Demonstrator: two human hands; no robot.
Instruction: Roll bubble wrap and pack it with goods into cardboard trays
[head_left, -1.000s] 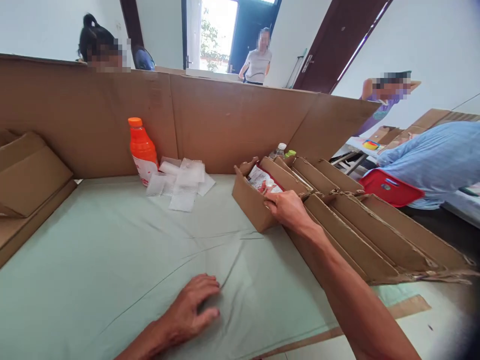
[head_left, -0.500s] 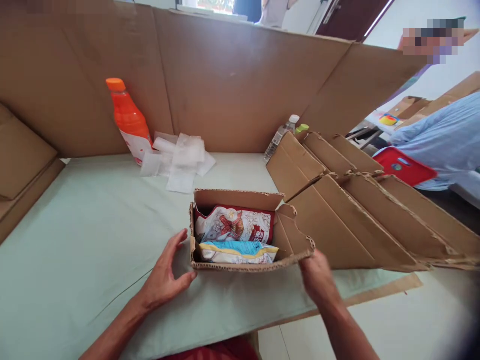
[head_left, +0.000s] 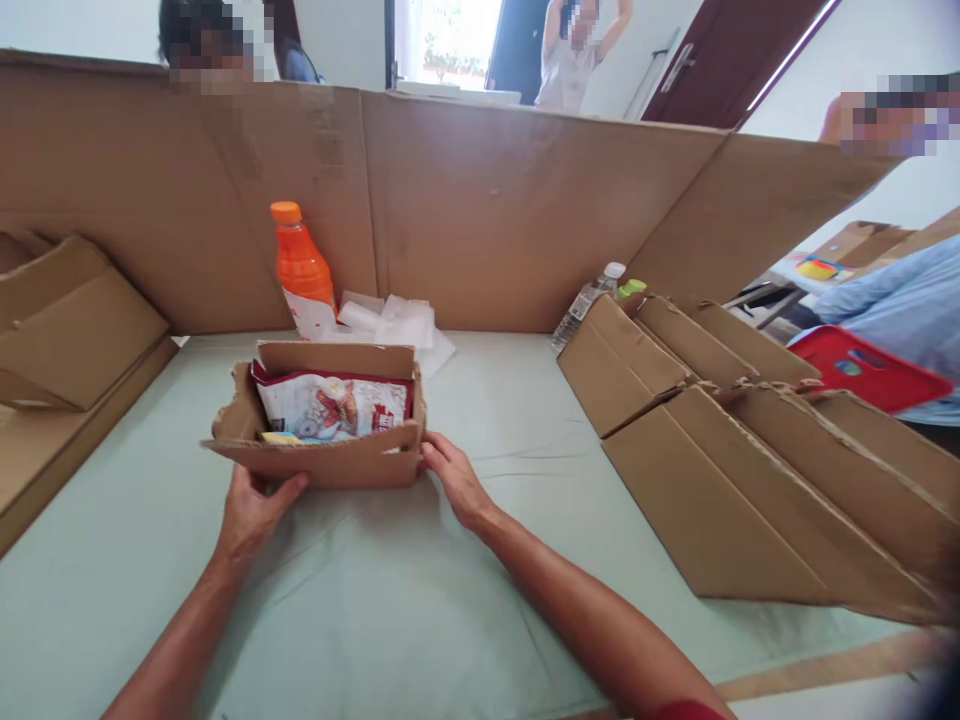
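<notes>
An open-topped cardboard box is between my two hands in the left middle of the view. Inside lies a white and dark red printed food pouch, and a sliver of a yellow and blue packet shows in front of it. My left hand grips the box's lower left, thumb on the front wall, other fingers partly hidden beneath. Around the box's right end my right hand is closed, its fingertips hidden behind the corner.
Behind the box stand an orange drink bottle and white translucent sheets. Cardboard bins line the right, with a clear bottle behind them. More cardboard stands left. A tall cardboard wall closes the back; people are beyond it.
The box has moved left and turned around, its torn flap now at left. My right hand has come from the flap to the other end; my left hand has closed on the box.
</notes>
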